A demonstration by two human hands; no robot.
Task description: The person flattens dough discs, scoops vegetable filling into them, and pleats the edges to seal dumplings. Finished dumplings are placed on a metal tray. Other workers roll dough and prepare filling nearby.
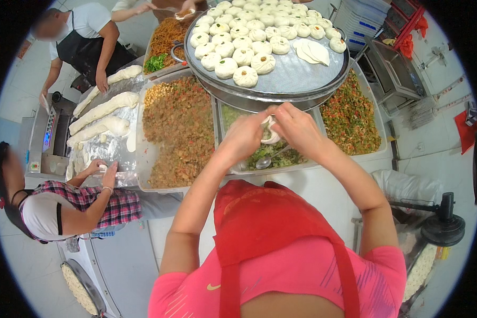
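My left hand and my right hand pinch a thin dough wrapper between them, its rim folded into a ring. They hold it over a plastic tub of chopped green filling, where a metal spoon lies. What is inside the wrapper is hard to see. Just beyond my hands stands a round steamer tray crowded with pleated raw buns. A few flat dough wrappers lie overlapped at its right side.
Tubs of brown filling and red-green filling flank the green one. Dough logs lie on a floured metal table at left, where two people work. Another person's hands hold a wrapper at the top. Stacked plastic crates stand back right.
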